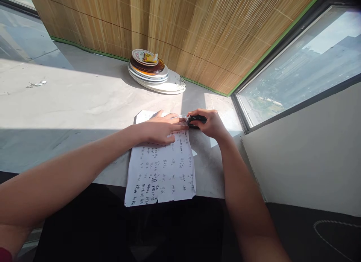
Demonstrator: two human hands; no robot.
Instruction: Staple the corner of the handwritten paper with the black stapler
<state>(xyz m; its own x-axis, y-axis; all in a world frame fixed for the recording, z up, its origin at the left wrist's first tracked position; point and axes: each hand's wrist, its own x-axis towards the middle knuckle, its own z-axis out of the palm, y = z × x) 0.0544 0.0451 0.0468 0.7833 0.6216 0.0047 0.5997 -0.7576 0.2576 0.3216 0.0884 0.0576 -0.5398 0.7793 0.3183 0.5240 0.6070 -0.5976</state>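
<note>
A sheet of paper (160,168) covered in handwriting lies on the grey-white ledge, its near end sticking out past the front edge. My left hand (162,128) rests on the upper part of the sheet, fingers stretched out and apart. Wrapped around a black stapler (197,121), my right hand (211,122) is at the sheet's upper right edge. The stapler's front end meets the paper beside my left fingertips; whether its jaws are pressed together cannot be made out.
Stacked plates (169,85) with a small yellow packet (150,58) on top stand at the back of the ledge (84,104). Behind them hangs a bamboo blind (169,25). A window (304,62) is on the right. Small white scraps (36,84) lie far left.
</note>
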